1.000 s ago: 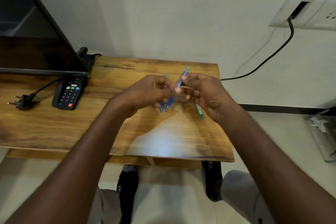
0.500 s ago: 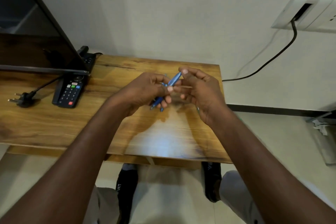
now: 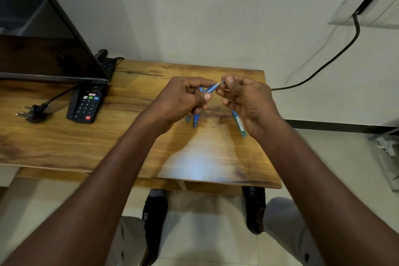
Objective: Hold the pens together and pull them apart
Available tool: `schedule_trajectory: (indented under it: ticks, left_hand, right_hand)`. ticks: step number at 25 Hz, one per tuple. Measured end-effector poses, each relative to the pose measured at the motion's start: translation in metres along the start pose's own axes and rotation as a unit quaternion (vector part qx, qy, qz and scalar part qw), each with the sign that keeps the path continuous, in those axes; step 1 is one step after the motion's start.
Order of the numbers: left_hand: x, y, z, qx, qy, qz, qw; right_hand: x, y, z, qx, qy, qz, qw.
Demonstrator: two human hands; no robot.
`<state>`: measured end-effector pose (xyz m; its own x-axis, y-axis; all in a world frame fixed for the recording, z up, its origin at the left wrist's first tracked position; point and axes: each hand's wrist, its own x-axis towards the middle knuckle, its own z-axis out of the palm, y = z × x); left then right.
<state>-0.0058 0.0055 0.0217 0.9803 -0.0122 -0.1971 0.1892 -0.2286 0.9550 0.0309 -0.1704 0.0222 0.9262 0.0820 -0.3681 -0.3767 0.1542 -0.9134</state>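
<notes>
Above a wooden table (image 3: pixel 64 136), my left hand (image 3: pixel 183 99) grips a small bundle of blue pens (image 3: pixel 195 119); their tips poke out below the fingers, and one pen (image 3: pixel 212 88) angles up toward the right. My right hand (image 3: pixel 248 101) pinches the upper end of that angled pen between thumb and forefinger. A teal pen (image 3: pixel 239 124) with a label also runs down behind my right palm, held in the lower fingers.
A black remote control (image 3: pixel 87 103) lies at the left under the corner of a dark screen (image 3: pixel 43 45). An unplugged black plug (image 3: pixel 32 112) lies at the far left. A black cable (image 3: pixel 323 65) runs to a wall socket (image 3: pixel 364 2). My shoes (image 3: pixel 154 218) show under the table.
My hands have risen slightly and moved apart a little; the right fingers have slid to the top end of the angled blue pen, and the teal pen shows again below my right palm.
</notes>
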Motion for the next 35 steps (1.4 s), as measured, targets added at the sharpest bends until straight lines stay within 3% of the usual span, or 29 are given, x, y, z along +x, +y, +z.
schedule_trajectory:
  ticks: [7, 14, 31, 35]
  left_hand:
    - [0.000, 0.001, -0.008, -0.006, 0.022, 0.001, 1.000]
    - [-0.004, 0.000, -0.015, 0.021, -0.006, -0.040, 0.999]
    - [-0.011, -0.003, -0.025, 0.035, -0.066, -0.060, 0.995]
    - [-0.013, -0.002, -0.029, 0.023, -0.060, -0.072, 0.995]
  right_hand:
    - [-0.001, -0.002, 0.002, 0.057, -0.035, 0.027, 0.997]
    - [-0.004, 0.007, 0.006, -0.088, -0.053, -0.009, 0.995]
    - [-0.009, 0.008, 0.010, -0.091, -0.043, -0.007, 0.995]
    - [-0.010, 0.009, 0.007, -0.143, -0.077, 0.008, 0.987]
